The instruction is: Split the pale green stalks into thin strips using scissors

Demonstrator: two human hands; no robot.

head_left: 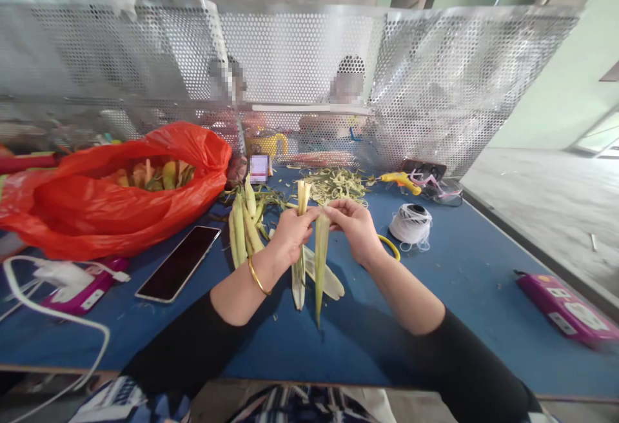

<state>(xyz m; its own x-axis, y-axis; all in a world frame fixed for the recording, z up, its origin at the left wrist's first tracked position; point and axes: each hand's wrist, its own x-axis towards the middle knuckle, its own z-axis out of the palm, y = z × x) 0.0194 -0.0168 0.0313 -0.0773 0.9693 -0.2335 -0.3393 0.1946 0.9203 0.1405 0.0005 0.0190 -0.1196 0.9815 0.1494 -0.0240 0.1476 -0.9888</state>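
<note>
My left hand [291, 233] is closed round a folded pale husk strip [298, 281] that sticks out above and below the fist. My right hand [352, 222] pinches the top of a second, pointed green husk [320, 262], which hangs down between the hands; the left thumb and finger reach to the same top end. Behind them another husk piece [333, 282] lies flat on the blue table [387, 339]. Several whole green husks [238, 233] lie just left of my left hand. A heap of shredded strips [338, 186] is beyond the hands.
Left: a red plastic bag [203, 152] with husks, a phone [180, 263], a purple power strip [82, 294] with white cables. Right: a white thread spool [410, 224], a yellow glue gun [402, 181], glasses [442, 191], another purple strip [565, 307]. People sit behind a perforated metal screen [300, 42].
</note>
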